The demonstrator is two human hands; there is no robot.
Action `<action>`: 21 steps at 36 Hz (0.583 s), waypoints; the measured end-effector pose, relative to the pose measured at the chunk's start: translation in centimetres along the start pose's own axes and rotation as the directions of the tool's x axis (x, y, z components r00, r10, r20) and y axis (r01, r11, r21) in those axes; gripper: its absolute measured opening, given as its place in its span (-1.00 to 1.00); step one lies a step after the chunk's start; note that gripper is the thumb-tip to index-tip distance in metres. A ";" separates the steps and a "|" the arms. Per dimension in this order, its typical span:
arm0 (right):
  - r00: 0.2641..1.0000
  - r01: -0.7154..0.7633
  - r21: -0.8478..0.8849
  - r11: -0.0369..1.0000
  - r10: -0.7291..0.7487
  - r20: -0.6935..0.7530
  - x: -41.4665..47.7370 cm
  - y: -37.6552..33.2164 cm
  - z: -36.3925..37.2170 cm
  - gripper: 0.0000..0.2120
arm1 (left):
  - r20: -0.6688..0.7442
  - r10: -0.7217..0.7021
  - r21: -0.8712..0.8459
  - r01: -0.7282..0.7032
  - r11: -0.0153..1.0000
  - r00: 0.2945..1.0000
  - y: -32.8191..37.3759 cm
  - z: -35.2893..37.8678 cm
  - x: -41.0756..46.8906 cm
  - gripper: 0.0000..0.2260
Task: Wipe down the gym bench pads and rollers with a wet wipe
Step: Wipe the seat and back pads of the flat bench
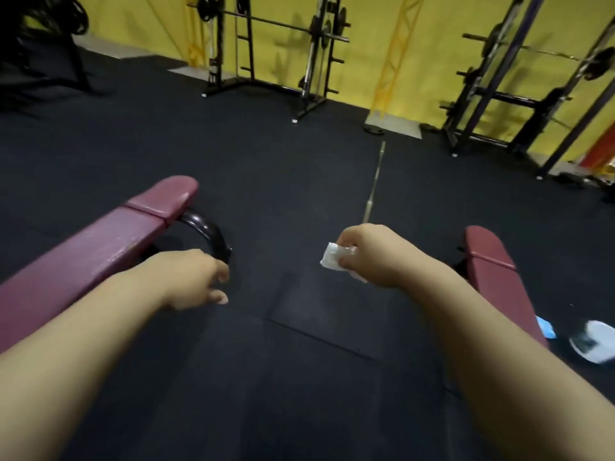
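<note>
two hands in shot: left hand [189, 277], right hand [376, 257]. one wipe [334, 257], just the one. two benches, left bench [83, 254] and right bench [499, 277], two maroon pads [163, 194] apiece, four in all. one loose bar [374, 184] on the floor [299, 361], one plate [373, 129] beyond it. two racks at the wall, middle rack [312, 61] and right rack [492, 78], one barbell [276, 23] on each. two yellow posts [396, 54]. one blue thing [545, 327], one white thing [595, 344], both too blurred to name.

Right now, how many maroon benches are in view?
2. The left bench runs in from the left edge, by the left hand; the right bench lies past the right hand, partly hidden by that arm.
</note>
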State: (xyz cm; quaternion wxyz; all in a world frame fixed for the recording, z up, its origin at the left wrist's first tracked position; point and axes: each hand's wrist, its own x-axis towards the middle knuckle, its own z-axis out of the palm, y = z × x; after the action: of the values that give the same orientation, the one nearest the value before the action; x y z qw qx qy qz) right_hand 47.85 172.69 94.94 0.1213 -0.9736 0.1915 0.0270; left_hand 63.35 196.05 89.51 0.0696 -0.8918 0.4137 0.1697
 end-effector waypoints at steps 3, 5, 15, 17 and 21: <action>0.998 0.061 0.002 0.998 -0.061 0.027 5.1 -3.1 1.0 -0.82 | -0.008 -0.057 -0.023 0.057 0.998 0.998 -4.5 -0.2 1.8 -0.65; 0.995 0.091 0.000 0.996 -0.091 0.049 8.4 -4.9 1.7 -0.81 | -0.006 -0.080 -0.035 0.080 0.996 0.997 -7.2 -0.2 3.0 -0.65; 0.965 0.169 -0.020 0.985 -0.162 0.208 22.3 -10.6 5.7 -0.80 | 0.040 -0.172 -0.150 0.176 0.973 0.984 -17.2 0.5 9.3 -0.65; 0.956 0.177 -0.016 0.984 -0.168 0.240 25.1 -11.2 6.5 -0.77 | 0.056 -0.191 -0.168 0.198 0.966 0.980 -19.0 0.7 10.8 -0.65; 0.938 0.195 -0.014 0.981 -0.182 0.294 31.1 -11.9 8.1 -0.76 | 0.107 -0.235 -0.193 0.252 0.948 0.966 -22.4 0.9 14.4 -0.66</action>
State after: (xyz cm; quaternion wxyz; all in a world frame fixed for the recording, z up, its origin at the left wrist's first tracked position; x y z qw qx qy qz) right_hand 81.07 173.97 86.74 0.1294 -0.9752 0.0769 0.1625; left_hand 88.84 200.54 83.15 0.0150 -0.9306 0.2778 0.2381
